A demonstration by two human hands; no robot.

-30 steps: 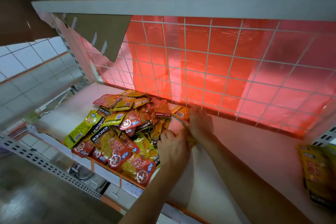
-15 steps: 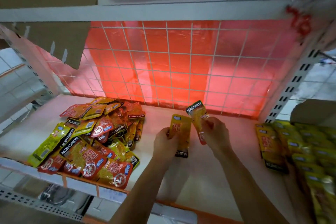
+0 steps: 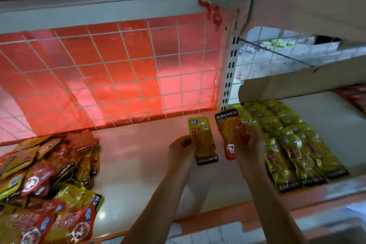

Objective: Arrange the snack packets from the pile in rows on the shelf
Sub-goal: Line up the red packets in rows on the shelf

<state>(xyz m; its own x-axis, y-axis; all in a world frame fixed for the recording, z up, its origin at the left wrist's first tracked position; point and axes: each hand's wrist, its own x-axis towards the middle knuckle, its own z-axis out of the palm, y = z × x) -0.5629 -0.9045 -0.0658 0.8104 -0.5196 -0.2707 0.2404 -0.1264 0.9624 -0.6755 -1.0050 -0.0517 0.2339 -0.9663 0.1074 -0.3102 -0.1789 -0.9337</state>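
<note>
My left hand holds a yellow snack packet by its left edge, black KONCHEW end toward me. My right hand grips an orange packet turned the other way, black end pointing to the back. Both packets hang above the white shelf, just left of the rows of yellow packets laid on the shelf's right part. The loose pile of red and yellow packets lies at the left, reaching the front edge.
A white wire grid over a red backing closes the back of the shelf. A perforated white upright stands behind the rows. A cardboard flap overhangs the right rows. The upper shelf edge runs overhead.
Both hands came away from the pile, each with a packet, and moved right toward the yellow rows. My view swung right, so the pile now sits at the far left.
</note>
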